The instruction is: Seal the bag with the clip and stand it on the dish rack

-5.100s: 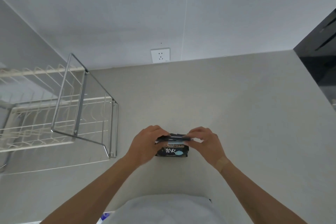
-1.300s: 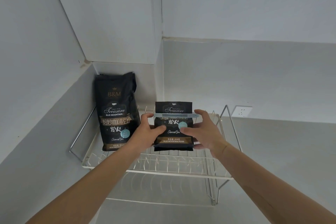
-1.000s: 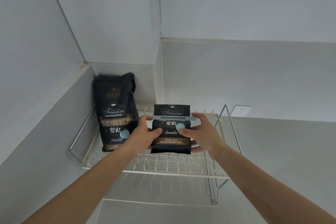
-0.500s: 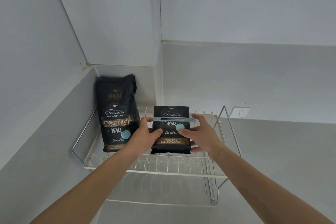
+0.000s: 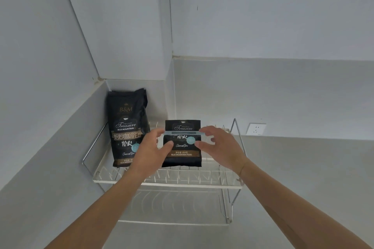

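Head view, bag: the small black bag (image 5: pixel 182 147) stands upright on the top shelf of the dish rack (image 5: pixel 168 183), at 12 o'clock from the person, its top folded under the pale blue clip (image 5: pixel 183 132).
Head view, left hand: the left hand (image 5: pixel 150 150) is half open; its thumb touches the front of the bag and its fingers reach the left end of the clip.
Head view, right hand: the right hand (image 5: pixel 221 147) is half open in the same way, thumb on the bag, fingers at the right end of the clip.
Risk, tipping: I judge that the bag may fall forward on release, because it stands on thin wires.
Risk, clip: a pull at the ends could loosen the seal.
Neighbour: a taller bag (image 5: pixel 126 127) stands at 10 o'clock, just beside.
Surface: grey counter (image 5: pixel 303 178), bare.
Room: plain grey walls meeting in a corner, a socket (image 5: pixel 256 128) at 2 o'clock.
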`<action>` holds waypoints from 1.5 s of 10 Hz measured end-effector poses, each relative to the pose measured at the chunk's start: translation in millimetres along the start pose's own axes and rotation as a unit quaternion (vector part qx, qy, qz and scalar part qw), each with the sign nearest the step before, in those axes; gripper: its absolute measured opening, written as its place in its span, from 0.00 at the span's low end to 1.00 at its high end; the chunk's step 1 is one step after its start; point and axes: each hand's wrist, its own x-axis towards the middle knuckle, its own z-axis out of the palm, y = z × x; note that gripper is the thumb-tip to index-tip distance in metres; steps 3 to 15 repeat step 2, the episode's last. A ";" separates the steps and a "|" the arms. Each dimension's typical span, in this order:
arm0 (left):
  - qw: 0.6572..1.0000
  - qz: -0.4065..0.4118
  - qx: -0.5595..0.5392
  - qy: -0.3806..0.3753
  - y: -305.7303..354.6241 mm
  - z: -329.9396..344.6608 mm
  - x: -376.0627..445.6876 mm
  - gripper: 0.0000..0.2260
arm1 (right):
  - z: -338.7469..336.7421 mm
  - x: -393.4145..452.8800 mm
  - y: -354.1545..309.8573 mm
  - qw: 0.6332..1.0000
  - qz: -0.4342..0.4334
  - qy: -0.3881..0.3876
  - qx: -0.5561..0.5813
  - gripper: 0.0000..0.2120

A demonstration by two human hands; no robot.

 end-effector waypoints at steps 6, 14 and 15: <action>0.993 0.096 -0.001 -0.074 36.1 -8.2 -30.2 0.13 | -57.0 -42.5 9.0 0.988 -0.119 0.002 -0.094 0.14; 0.993 0.096 -0.001 -0.074 36.1 -8.2 -30.2 0.13 | -57.0 -42.5 9.0 0.988 -0.119 0.002 -0.094 0.14; 0.993 0.096 -0.001 -0.074 36.1 -8.2 -30.2 0.13 | -57.0 -42.5 9.0 0.988 -0.119 0.002 -0.094 0.14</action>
